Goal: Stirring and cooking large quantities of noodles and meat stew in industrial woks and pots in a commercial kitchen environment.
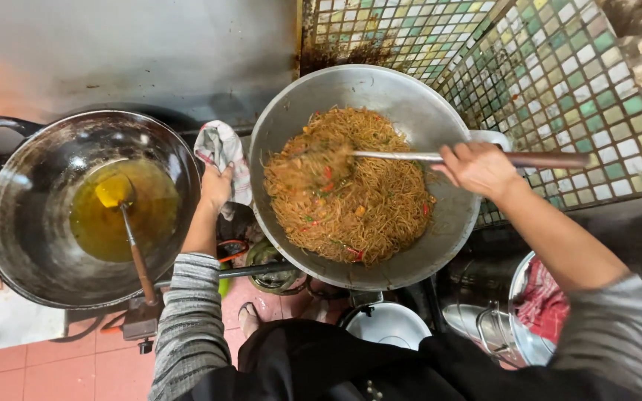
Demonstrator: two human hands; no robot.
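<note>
Steel wok [410,96] of fried noodles [351,186], heavy and hot: my left hand [215,186] clamps its rim through a folded cloth [221,148]. My right hand [477,167] grips the long spatula handle [410,157], stiff; noodles soft, greasy.

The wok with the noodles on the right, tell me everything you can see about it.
The noodle wok is a large, round, dull grey metal pan, tilted toward the person. It holds a heap of brown fried noodles with red and green bits. The left hand grips its left rim through a checked cloth. The right hand holds a long metal spatula reaching into the noodles. A handle shows at its right rim.
</note>
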